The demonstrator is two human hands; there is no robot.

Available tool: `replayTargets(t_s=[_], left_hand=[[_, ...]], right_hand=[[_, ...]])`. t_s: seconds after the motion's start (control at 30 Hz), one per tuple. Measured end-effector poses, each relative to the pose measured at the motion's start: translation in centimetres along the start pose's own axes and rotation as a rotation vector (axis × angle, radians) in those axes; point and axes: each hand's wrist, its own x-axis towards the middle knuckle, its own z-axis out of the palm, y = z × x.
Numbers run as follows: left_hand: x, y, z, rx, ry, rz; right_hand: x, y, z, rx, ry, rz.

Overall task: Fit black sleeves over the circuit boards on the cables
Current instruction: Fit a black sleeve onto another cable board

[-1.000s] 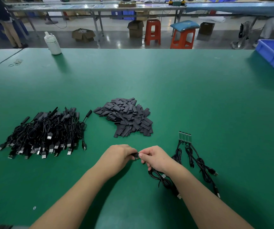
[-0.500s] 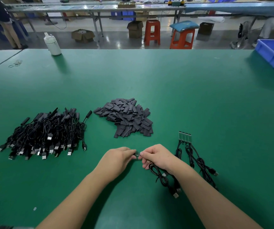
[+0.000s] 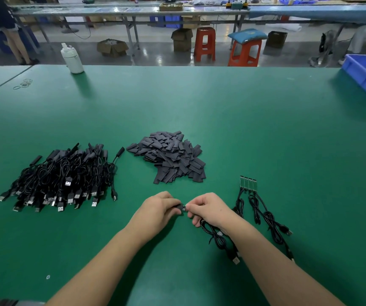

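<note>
Sleeve (image 3: 178,206) is looking soft and light: your left hand (image 3: 157,209) is pinching it, your right hand (image 3: 206,208) is pinching what is probably the stiff, fragile board (image 3: 184,208) by its edges.

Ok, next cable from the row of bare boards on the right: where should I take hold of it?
Take the leftmost of the bare circuit boards by its long edges, near the cable end, coming from above and the open left side. The boards lie flat, side by side and pointing away, so only that one has a free flank; the right hand is nearest.
</note>
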Motion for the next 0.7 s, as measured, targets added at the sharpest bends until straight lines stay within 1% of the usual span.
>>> replayTargets(t_s=[0.07,0.17,0.23,0.37,0.47,0.6,0.7], left_hand=[[-0.3,0.3,0.1,-0.016,0.043,0.009],[-0.5,0.6,0.3,-0.043,0.058,0.001],[-0.4,0.8,0.6,-0.023,0.036,-0.01],[0.2,1.2,0.8,0.077,-0.069,-0.039],[0.3,1.1,0.9,0.12,-0.107,-0.039],[0.5,1.0,1.1,0.169,-0.137,-0.082],[0.7,1.0,1.2,0.228,-0.162,-0.1]], right_hand=[[-0.1,0.1,-0.1,0.073,-0.005,0.016],[-0.3,0.2,-0.2,0.164,-0.032,0.048],[-0.4,0.2,-0.1,0.181,-0.048,0.06],[-0.7,-0.3,0.3,0.186,-0.034,0.055],[-1.2,-1.1,0.5,0.11,-0.029,0.036],[-1.6,-2.4,1.1,-0.089,-0.037,0.042],[-1.6,-2.9,1.2,-0.216,-0.006,-0.02]])
